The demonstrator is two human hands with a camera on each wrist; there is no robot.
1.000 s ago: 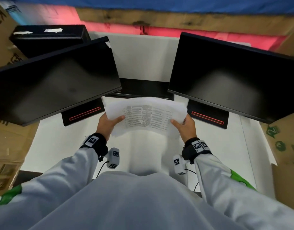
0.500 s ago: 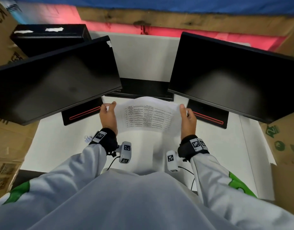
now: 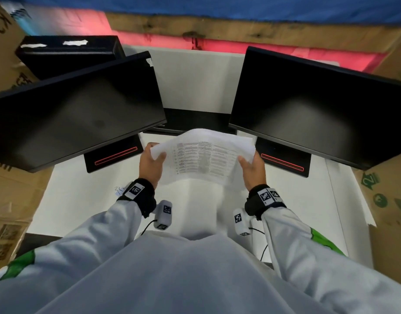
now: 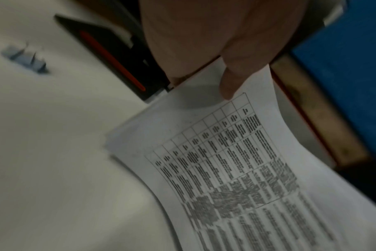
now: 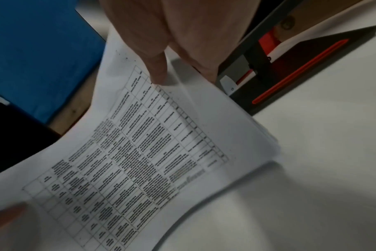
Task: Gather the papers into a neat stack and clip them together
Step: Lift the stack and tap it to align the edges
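A stack of white papers [image 3: 204, 157] with a printed table on top is held above the white desk [image 3: 81, 200], between the two monitors. My left hand [image 3: 153, 163] grips its left edge, thumb on the top sheet. My right hand [image 3: 251, 166] grips the right edge the same way. In the left wrist view the thumb [image 4: 232, 81] presses on the papers [image 4: 236, 169]. In the right wrist view the thumb [image 5: 157, 68] lies on the top sheet [image 5: 140, 152]. A binder clip [image 3: 119, 190] lies on the desk by my left wrist, blurred blue-grey binder clip [image 4: 25, 58] in the left wrist view.
Two dark monitors [image 3: 75, 109] [image 3: 319, 109] on black stands with red stripes [image 3: 114, 156] [image 3: 283, 163] flank the papers. A black box [image 3: 68, 55] sits at the back left. Cardboard boxes [image 3: 389, 200] border the desk on both sides.
The stack has tilted and shifted between my hands. My thumbs have come back over the top sheet after the hands stood flat against the side edges half a second ago.
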